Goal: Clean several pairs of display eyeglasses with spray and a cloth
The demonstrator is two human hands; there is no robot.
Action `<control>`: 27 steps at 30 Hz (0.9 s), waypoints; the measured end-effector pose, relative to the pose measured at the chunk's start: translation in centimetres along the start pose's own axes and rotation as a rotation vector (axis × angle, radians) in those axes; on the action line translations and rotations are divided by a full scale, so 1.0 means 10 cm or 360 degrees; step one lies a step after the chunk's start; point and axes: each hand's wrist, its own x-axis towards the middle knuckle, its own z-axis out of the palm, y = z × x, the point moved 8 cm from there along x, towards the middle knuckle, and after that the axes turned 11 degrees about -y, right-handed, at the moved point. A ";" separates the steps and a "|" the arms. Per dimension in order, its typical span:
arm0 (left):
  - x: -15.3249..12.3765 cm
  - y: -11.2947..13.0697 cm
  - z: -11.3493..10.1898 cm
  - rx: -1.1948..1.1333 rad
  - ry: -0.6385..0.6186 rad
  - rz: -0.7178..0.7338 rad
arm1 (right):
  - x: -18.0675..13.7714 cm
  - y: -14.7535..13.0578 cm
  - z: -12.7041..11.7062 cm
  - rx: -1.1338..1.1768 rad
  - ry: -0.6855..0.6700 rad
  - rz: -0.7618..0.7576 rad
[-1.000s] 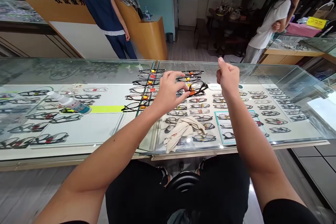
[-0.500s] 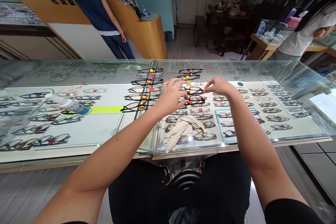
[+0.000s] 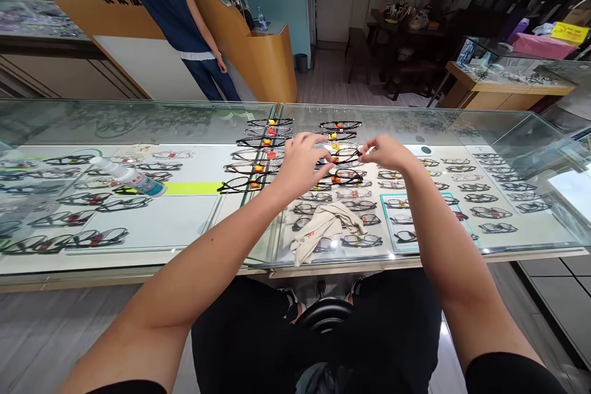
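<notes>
On the glass counter, two columns of eyeglasses with small orange, yellow and red tags lie in front of me. My right hand (image 3: 386,152) pinches the right end of a dark-framed pair of eyeglasses (image 3: 346,155) in the right column. My left hand (image 3: 301,163) is at that pair's left end, fingers apart and curved; its exact contact cannot be made out. Just nearer to me lies another black pair of eyeglasses (image 3: 348,177). The left column includes a black-framed pair (image 3: 240,184) beside my left wrist. A crumpled beige cloth (image 3: 325,226) rests nearer the front edge.
A white spray bottle (image 3: 132,177) lies on the counter at left. More frames show under the glass, some within a teal-edged tray (image 3: 392,240). Across the counter, a person in a blue top (image 3: 168,6) stands by a wooden desk (image 3: 272,64).
The view has shifted slightly, and the person in white at the far right is mostly out of sight. Both my hands stay at the same pair of eyeglasses, nearly still.
</notes>
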 end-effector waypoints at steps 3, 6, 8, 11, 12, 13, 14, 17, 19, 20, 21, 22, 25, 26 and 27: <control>-0.01 -0.08 -0.07 -0.0002 0.0134 -0.0097 | -0.08 -0.11 -0.05 -0.0003 0.0062 -0.0134; -0.01 -0.12 -0.09 0.0001 0.0181 -0.0130 | -0.18 -0.26 -0.11 -0.0063 0.0190 -0.0328; 0.00 -0.14 -0.10 0.0001 0.0209 -0.0132 | -0.24 -0.36 -0.14 -0.0104 0.0280 -0.0455; -0.01 -0.15 -0.16 -0.0006 0.0291 -0.0129 | -0.34 -0.47 -0.17 -0.0100 0.0359 -0.0602; -0.01 -0.16 -0.19 -0.0012 0.0323 -0.0125 | -0.37 -0.50 -0.18 -0.0085 0.0380 -0.0638; -0.02 -0.16 -0.22 -0.0021 0.0356 -0.0119 | -0.41 -0.52 -0.19 -0.0065 0.0401 -0.0671; -0.03 -0.16 -0.25 -0.0036 0.0391 -0.0109 | -0.44 -0.55 -0.20 -0.0039 0.0426 -0.0701; -0.06 -0.13 -0.37 -0.0115 0.0513 -0.0066 | -0.56 -0.60 -0.23 0.0071 0.0535 -0.0776; -0.09 -0.12 -0.46 -0.0211 0.0614 -0.0046 | -0.62 -0.61 -0.26 0.0182 0.0651 -0.0797; -0.11 -0.12 -0.50 -0.0278 0.0666 -0.0043 | -0.64 -0.60 -0.27 0.0246 0.0708 -0.0799; -0.12 -0.13 -0.53 -0.0359 0.0706 -0.0043 | -0.65 -0.59 -0.26 0.0310 0.0746 -0.0800; -0.12 -0.15 -0.55 -0.0463 0.0733 -0.0041 | -0.64 -0.60 -0.24 0.0368 0.0755 -0.0805; -0.07 -0.24 -0.51 -0.0938 0.0719 -0.0032 | -0.56 -0.67 -0.08 0.0493 0.0599 -0.0866; -0.04 -0.28 -0.47 -0.1134 0.0696 -0.0033 | -0.53 -0.70 -0.01 0.0527 0.0520 -0.0888; -0.01 -0.31 -0.42 -0.1325 0.0672 -0.0034 | -0.50 -0.73 0.06 0.0564 0.0449 -0.0905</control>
